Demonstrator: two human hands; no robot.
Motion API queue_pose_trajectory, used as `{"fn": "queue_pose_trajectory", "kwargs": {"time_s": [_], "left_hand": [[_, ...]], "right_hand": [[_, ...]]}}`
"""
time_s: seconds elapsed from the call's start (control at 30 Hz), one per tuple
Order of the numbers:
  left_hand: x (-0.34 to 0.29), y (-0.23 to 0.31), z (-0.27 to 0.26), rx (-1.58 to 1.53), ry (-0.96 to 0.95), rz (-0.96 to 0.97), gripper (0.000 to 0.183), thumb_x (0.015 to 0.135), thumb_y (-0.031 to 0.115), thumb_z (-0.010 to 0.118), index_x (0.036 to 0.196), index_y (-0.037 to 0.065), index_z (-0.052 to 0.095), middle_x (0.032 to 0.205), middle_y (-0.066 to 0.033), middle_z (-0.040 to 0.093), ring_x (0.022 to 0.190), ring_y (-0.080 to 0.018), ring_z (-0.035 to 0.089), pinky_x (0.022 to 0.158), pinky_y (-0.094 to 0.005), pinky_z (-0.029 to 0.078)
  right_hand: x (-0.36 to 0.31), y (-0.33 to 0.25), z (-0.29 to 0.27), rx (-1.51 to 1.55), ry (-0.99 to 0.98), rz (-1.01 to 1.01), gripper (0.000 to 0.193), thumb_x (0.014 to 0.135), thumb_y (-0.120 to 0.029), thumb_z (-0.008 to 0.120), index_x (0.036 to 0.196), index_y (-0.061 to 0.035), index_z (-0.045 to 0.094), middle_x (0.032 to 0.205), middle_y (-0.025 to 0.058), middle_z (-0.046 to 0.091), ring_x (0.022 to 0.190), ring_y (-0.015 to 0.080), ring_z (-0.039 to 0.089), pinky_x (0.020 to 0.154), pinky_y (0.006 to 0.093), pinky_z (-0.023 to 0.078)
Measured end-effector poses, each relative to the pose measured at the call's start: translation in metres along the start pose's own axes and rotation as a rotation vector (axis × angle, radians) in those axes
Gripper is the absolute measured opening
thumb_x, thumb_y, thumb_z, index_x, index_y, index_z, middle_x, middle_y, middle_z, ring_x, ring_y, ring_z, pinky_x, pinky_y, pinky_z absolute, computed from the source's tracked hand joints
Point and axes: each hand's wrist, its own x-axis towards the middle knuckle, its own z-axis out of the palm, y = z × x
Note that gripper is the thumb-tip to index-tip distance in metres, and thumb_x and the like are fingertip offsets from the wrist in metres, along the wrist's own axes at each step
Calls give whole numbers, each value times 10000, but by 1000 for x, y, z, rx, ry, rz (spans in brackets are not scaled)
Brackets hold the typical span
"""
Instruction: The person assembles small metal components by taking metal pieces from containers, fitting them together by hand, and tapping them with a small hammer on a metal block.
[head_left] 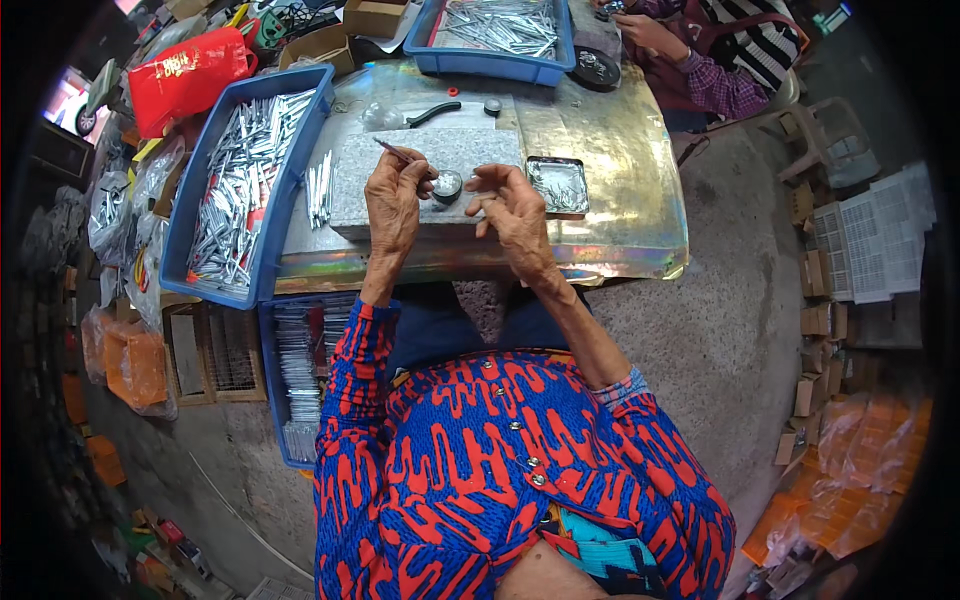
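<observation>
Rod (394,151), pinched between closed fingertips of the left hand (396,200) over the block (352,178), could slip — or the tin (447,187) beside those fingers tip — if the wrist jerks, while the right hand (515,208) half-curls, its hold unclear.

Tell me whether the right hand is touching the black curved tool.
Apart. The head view shows a plain stretch of the grey stone block between the right hand and the black curved tool.

a red bag (188,82) lies left, a chair (832,150) stands right.
</observation>
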Motion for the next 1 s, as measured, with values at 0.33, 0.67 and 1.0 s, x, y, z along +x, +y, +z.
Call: {"fn": "queue_pose_trajectory", "kwargs": {"time_s": [0.33, 0.67, 1.0], "left_hand": [[9, -13, 4, 176, -24, 14, 60, 878, 99, 506, 869, 45, 530, 700, -14, 581, 591, -50, 507, 522, -173, 404], [11, -10, 2, 155, -31, -51, 60, 865, 78, 494, 820, 46, 518, 654, 6, 548, 553, -35, 481, 488, -184, 412], [11, -7, 3, 126, -57, -69, 52, 861, 91, 506, 819, 64, 522, 638, 26, 536, 553, -16, 471, 447, -167, 394]], "right_hand": [[-10, 2, -35, 57, 93, 14, 259, 792, 76, 396, 1046, 51, 439, 887, 97, 513, 673, 80, 530, 504, 166, 452], [-10, -2, -33, 14, 88, 32, 240, 801, 60, 397, 1036, 52, 445, 866, 92, 528, 659, 72, 523, 499, 167, 444], [-4, -8, -23, -50, 63, 49, 233, 803, 63, 387, 1026, 53, 454, 857, 87, 529, 660, 70, 530, 490, 163, 440]]}}
